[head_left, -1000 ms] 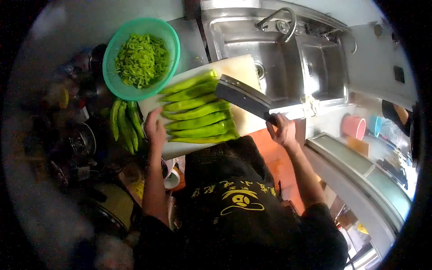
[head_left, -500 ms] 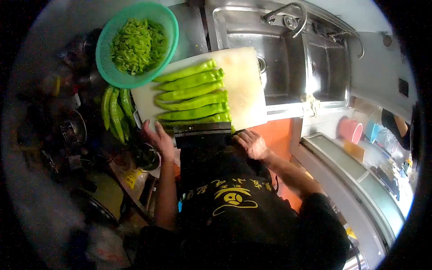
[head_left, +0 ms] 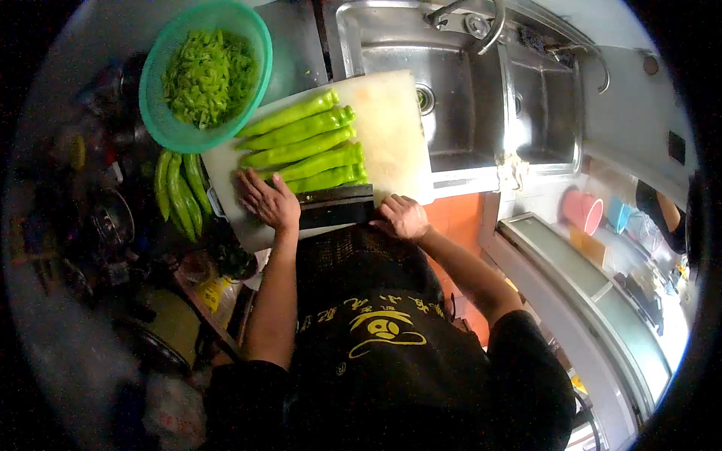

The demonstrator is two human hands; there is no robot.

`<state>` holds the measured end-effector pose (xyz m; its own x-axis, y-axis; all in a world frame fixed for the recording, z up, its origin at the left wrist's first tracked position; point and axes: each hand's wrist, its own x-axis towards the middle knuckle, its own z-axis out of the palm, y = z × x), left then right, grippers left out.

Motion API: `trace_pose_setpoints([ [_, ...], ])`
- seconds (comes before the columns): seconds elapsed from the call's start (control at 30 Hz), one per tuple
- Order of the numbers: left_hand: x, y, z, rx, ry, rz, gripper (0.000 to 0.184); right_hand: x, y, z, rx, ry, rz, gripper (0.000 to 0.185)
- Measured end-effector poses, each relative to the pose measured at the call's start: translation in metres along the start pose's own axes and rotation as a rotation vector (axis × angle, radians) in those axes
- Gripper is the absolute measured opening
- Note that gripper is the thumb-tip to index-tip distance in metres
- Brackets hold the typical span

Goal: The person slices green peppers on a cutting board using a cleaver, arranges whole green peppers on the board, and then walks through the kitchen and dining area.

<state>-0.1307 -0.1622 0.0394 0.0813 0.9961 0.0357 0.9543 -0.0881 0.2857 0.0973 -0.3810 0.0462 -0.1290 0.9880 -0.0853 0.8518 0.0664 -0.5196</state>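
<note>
Several long green peppers (head_left: 301,137) lie side by side on the white cutting board (head_left: 391,135). Along the near side of the row rests a dark, wide-bladed cleaver (head_left: 335,206), which hides the peppers beneath it. Its handle end is in my right hand (head_left: 401,218), whose fingers are closed at the blade's right end. My left hand (head_left: 269,200) lies with fingers spread at the left ends of the nearest peppers, by the cleaver's left end. A green basket (head_left: 263,75) at the board's upper left corner holds cut green pepper pieces (head_left: 210,79).
More whole peppers (head_left: 179,194) lie left of the board. A steel double sink (head_left: 459,90) with a faucet stands behind and to the right. Pots and dark clutter fill the left side. At the far right are a pink bucket (head_left: 582,210) and part of another person's arm (head_left: 668,210).
The cleaver has gone from raised at the right to lying along the near peppers. My left hand has moved onto the pepper ends. The view has shifted slightly.
</note>
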Motion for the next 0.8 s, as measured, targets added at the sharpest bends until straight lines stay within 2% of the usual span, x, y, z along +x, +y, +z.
trace_pose_setpoints([
  [0.07, -0.004, -0.01, 0.01, 0.034, -0.014, -0.006, 0.061, 0.01, -0.009, -0.013, 0.013, 0.002, 0.052, 0.028],
  [0.17, -0.006, -0.01, 0.007, 0.055, -0.038, -0.023, 0.061, 0.019, -0.015, -0.009, 0.007, 0.148, 0.113, 0.037],
  [0.27, -0.006, -0.01, 0.006, 0.018, -0.032, -0.021, 0.06, 0.019, -0.01, 0.004, 0.031, 0.101, 0.228, 0.034],
  [0.3, -0.005, -0.011, 0.008, -0.004, -0.022, -0.016, 0.06, 0.02, -0.01, 0.003, 0.046, 0.111, 0.252, 0.028],
  [0.47, -0.004, -0.011, 0.007, -0.032, -0.028, -0.027, 0.057, 0.012, 0.001, 0.033, -0.008, 0.129, 0.256, 0.023],
  [0.6, 0.0, -0.001, 0.003, -0.099, -0.05, -0.065, 0.057, 0.017, 0.001, 0.031, -0.031, 0.124, 0.249, 0.026],
  [0.8, -0.003, -0.005, 0.012, -0.024, -0.088, -0.107, 0.059, 0.014, 0.003, 0.034, -0.03, 0.053, 0.265, 0.026],
])
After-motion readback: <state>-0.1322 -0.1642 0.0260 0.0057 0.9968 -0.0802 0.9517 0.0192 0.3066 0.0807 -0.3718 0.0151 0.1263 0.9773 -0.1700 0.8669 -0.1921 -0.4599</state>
